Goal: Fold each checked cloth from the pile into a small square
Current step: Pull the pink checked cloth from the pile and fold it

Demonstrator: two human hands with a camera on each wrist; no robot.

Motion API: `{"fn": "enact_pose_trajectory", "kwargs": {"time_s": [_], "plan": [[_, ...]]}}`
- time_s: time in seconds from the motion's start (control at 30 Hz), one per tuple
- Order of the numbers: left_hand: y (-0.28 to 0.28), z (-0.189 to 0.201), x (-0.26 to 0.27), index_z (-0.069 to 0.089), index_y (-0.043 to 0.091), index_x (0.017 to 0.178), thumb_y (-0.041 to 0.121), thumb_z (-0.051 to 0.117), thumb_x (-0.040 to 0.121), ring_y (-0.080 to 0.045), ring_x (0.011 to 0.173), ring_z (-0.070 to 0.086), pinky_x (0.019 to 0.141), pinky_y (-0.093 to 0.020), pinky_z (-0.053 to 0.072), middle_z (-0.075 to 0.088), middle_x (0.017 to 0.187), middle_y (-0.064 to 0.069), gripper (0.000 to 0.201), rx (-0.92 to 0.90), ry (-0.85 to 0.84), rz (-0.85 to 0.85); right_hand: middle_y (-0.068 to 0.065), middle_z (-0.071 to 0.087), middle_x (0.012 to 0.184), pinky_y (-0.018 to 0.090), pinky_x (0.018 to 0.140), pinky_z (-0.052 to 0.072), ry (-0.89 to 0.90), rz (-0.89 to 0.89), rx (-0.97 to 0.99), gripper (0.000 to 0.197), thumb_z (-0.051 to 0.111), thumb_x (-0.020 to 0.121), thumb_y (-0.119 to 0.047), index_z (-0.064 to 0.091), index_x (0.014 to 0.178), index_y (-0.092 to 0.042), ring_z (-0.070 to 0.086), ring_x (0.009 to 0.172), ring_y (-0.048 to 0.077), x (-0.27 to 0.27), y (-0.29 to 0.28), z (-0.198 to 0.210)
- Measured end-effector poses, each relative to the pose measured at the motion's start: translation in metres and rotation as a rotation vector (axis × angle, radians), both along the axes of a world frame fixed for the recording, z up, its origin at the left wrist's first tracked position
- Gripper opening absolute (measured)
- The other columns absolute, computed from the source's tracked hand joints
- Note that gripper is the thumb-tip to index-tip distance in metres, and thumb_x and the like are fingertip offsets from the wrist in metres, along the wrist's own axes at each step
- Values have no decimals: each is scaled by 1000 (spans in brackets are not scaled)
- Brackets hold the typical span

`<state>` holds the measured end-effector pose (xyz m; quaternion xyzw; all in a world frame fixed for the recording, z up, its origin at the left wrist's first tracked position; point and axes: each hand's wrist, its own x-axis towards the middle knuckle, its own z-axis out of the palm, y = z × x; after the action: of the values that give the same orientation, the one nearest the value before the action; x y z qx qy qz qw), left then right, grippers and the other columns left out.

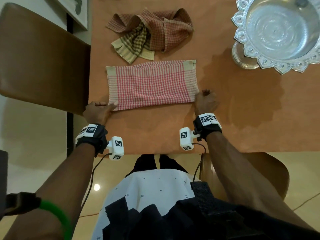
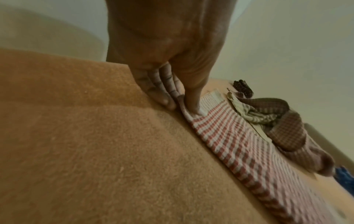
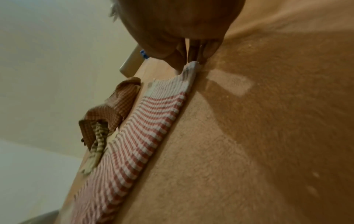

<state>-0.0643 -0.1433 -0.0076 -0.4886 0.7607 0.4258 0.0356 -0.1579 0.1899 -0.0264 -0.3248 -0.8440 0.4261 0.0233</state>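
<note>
A red-and-white checked cloth (image 1: 150, 84) lies flat on the orange table as a wide rectangle, folded once. My left hand (image 1: 98, 110) pinches its near left corner (image 2: 188, 115) between thumb and fingers. At the near right corner (image 3: 191, 66), my right hand (image 1: 205, 100) pinches the fabric and lifts it slightly. Beyond the flat cloth sits the pile: a brown checked cloth (image 1: 162, 30) crumpled over an olive-and-cream checked cloth (image 1: 133, 44). The pile also shows in the left wrist view (image 2: 277, 121) and in the right wrist view (image 3: 107, 118).
A large silver bowl (image 1: 278, 32) on a foot stands at the table's far right. A brown chair (image 1: 41, 66) is against the table's left edge. The table's near edge (image 1: 155, 152) runs just in front of my body.
</note>
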Motion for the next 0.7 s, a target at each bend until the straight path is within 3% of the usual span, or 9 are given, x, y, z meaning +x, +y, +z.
{"fn": "enact_pose_trajectory", "kwargs": {"time_s": [0.1, 0.2, 0.33, 0.43, 0.53, 0.63, 0.7], "plan": [[5, 11, -15, 62, 15, 111, 50, 77, 76, -27, 105, 62, 81, -35, 46, 67, 116, -7, 51, -282, -100, -58, 10, 68, 103, 29, 78, 45, 69, 119, 114, 20, 58, 87, -20, 68, 100, -8, 61, 91, 24, -18, -9, 9], [7, 16, -47, 58, 15, 114, 45, 70, 85, -27, 112, 55, 89, -40, 43, 63, 119, -6, 44, -414, -18, -194, 12, 66, 102, 30, 82, 43, 151, 257, 167, 20, 60, 88, -16, 66, 102, -3, 60, 96, 26, -46, -28, 16], [6, 16, -94, 53, 12, 127, 36, 68, 90, -30, 122, 51, 94, -43, 42, 58, 128, -9, 46, -465, 35, -374, 17, 61, 115, 36, 89, 42, 97, 314, 197, 33, 59, 89, -20, 59, 116, 0, 56, 107, 31, -82, -43, 16], [-3, 9, -114, 47, 10, 138, 32, 66, 90, -32, 125, 51, 100, -43, 42, 56, 134, -14, 56, -399, 25, -387, 24, 59, 107, 40, 82, 41, 108, 355, 219, 34, 53, 84, -17, 58, 106, 8, 55, 100, 35, -96, -41, 10], [-15, -5, -119, 55, 9, 130, 36, 65, 89, -34, 116, 55, 94, -43, 46, 58, 128, -16, 49, -369, 22, -416, 25, 60, 93, 38, 73, 41, 98, 297, 185, 31, 49, 76, -20, 59, 89, 7, 57, 88, 35, -106, -38, -7], [-19, -15, -118, 64, 10, 110, 38, 61, 89, -32, 103, 61, 84, -40, 47, 65, 112, -14, 35, -397, 57, -425, 18, 57, 93, 35, 76, 44, -137, 392, 103, 36, 43, 91, -31, 56, 88, 3, 54, 85, 32, -110, -27, -18], [-20, -17, -118, 66, 8, 105, 34, 61, 90, -31, 99, 61, 81, -39, 47, 66, 110, -14, 30, -385, 107, -384, 14, 60, 95, 31, 72, 39, 13, 352, 114, 31, 51, 90, -31, 59, 92, -1, 54, 85, 26, -116, -25, -18]]}}
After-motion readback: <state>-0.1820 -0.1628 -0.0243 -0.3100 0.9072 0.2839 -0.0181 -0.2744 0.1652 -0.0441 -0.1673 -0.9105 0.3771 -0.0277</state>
